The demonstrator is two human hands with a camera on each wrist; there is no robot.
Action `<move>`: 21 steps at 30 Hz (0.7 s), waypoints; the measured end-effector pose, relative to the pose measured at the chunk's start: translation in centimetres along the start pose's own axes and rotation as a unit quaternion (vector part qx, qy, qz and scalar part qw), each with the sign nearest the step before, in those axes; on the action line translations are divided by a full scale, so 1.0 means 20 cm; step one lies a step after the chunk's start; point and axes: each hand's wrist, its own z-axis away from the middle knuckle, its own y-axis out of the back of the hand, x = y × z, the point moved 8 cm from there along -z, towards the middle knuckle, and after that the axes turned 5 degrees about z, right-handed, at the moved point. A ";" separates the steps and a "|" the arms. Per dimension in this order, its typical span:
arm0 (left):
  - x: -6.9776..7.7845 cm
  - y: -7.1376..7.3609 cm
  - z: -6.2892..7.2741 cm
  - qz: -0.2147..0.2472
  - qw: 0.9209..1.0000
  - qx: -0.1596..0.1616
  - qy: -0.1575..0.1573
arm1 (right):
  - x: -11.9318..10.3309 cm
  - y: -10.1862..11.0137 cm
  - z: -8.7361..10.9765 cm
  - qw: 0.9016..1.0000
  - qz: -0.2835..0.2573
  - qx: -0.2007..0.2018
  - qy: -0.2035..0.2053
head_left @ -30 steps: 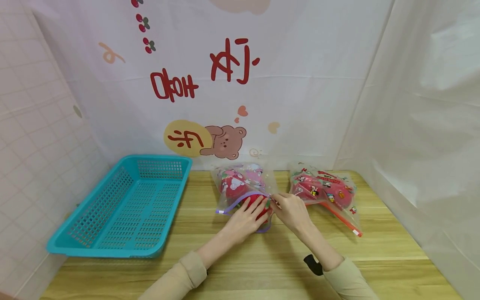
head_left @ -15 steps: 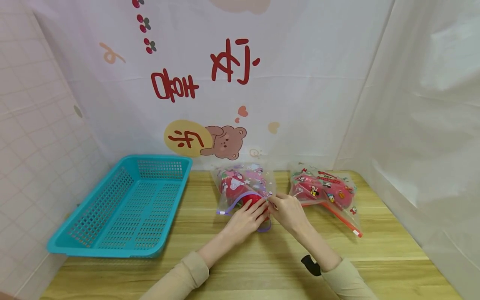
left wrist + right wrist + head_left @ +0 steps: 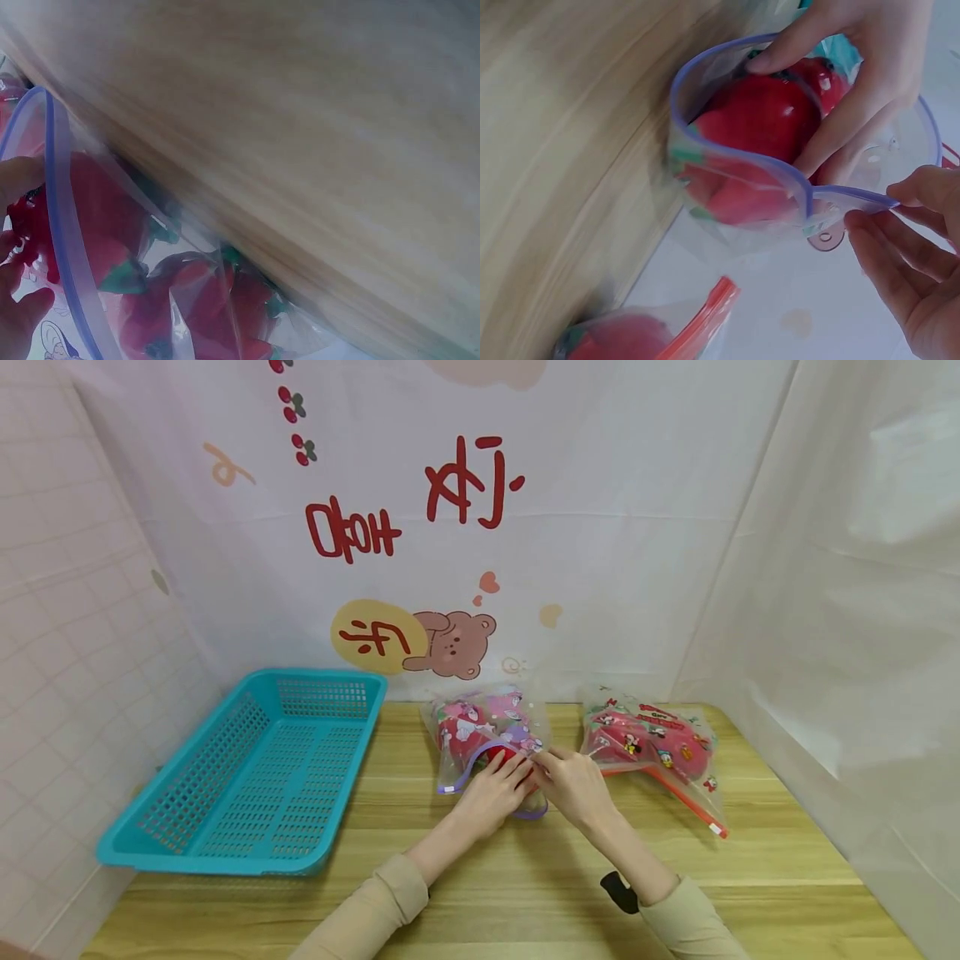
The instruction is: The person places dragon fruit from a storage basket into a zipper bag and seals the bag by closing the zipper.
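A clear zip bag (image 3: 517,718) with a purple rim and pink cartoon prints lies near the back of the table, its mouth open toward me. Several glossy red fruit-like pieces with green leaves (image 3: 202,307) show through its plastic. My left hand (image 3: 489,797) reaches into the mouth, thumb and fingers spread around a red fruit-like piece (image 3: 757,116). My right hand (image 3: 576,785) pinches the purple rim (image 3: 855,196) at the right side of the opening. In the head view, my hands cover most of the held piece.
Another clear bag (image 3: 652,739) with a red zip strip holds more red pieces to the right. A turquoise mesh basket (image 3: 258,797) stands on the left. White printed cloth (image 3: 600,468) rises behind the wooden table (image 3: 525,902).
My left hand has gone slightly deeper into the bag, and less of the red piece shows. The right hand has shifted a little left with the rim. The view has moved slightly.
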 end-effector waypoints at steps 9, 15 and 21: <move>0.01 0.02 0.01 -0.015 1.000 0.006 0.001 | 0.04 -0.02 0.04 0.999 0.037 -0.007 0.007; 0.00 0.02 0.00 -0.019 1.000 0.014 0.006 | 0.05 -0.04 0.04 1.000 0.021 -0.015 0.003; 0.00 0.01 -0.02 -0.015 1.000 0.011 0.012 | 0.04 -0.04 0.04 0.999 0.001 -0.032 -0.004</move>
